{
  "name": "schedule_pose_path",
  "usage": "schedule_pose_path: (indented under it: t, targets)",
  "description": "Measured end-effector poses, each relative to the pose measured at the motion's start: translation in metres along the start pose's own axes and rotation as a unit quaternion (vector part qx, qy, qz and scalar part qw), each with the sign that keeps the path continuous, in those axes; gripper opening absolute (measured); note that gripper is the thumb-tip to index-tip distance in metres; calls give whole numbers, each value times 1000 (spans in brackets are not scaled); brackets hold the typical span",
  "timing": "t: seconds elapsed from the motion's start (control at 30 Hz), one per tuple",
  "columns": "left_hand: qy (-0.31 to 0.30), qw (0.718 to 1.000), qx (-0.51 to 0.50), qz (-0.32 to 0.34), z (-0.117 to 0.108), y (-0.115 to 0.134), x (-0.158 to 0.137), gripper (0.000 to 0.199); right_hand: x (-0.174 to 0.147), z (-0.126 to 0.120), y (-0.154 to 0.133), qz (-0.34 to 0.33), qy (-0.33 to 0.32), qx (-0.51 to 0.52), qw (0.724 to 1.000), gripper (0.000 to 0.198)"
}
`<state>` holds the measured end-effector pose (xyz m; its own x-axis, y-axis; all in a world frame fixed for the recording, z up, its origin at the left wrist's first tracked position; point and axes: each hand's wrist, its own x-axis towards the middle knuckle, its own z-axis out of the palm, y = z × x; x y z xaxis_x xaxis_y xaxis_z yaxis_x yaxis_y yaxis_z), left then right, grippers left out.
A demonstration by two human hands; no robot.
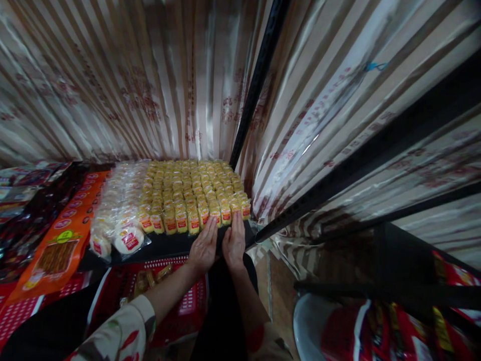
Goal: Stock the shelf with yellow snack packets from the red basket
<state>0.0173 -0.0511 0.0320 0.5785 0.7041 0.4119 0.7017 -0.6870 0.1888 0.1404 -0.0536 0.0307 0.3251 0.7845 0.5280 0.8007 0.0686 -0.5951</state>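
Observation:
Rows of small yellow wrapped snack packs with red labels stand closely packed on a black shelf. My left hand lies flat with fingers stretched out, its tips against the front of the packs near the right end. Beside it, my right hand also has its fingers straight, touching the front packs close to the shelf's right corner. Neither hand grips anything. To the left of the yellow packs are rows of white round snacks in clear wrappers with red labels.
Orange snack bags and dark packages cover the shelf's left side. Below is a red basket with some yellow packs inside. Black metal posts and a striped curtain stand behind. At lower right are red packages.

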Motion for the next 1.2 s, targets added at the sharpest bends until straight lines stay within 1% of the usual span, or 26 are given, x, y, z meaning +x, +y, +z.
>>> schedule_pose_path:
  t: [0.17,0.27,0.33,0.47,0.6,0.67,0.73,0.87,1.03,1.2]
  targets:
    - [22,1000,11,0,7,4,0,52,1,7,4,-2,-2,6,1000,53]
    - [38,999,1,-3,7,4,-1,52,1,6,4,-4,3,0,1000,50]
    - [40,999,-13,-8,5,4,-1,54,1,4,3,0,18,-6,1000,48]
    - [22,999,-36,-8,-3,5,2,58,3,2,0,15,54,-16,998,51]
    - [1,999,-48,-5,-10,3,4,62,7,1,-1,30,66,-13,997,53]
    - [-10,999,-53,-4,-10,2,3,65,9,2,0,38,71,-17,997,58]
    - [-15,998,-58,-5,-8,1,2,69,12,4,0,46,65,-28,996,65]
    - [-4,999,-52,-14,-2,3,0,73,14,14,2,68,43,-44,996,76]
    - [7,998,-62,-15,-2,5,1,75,15,21,8,66,9,-39,997,79]
    - [11,993,-115,-29,-2,5,1,75,15,22,14,41,-12,-44,998,81]
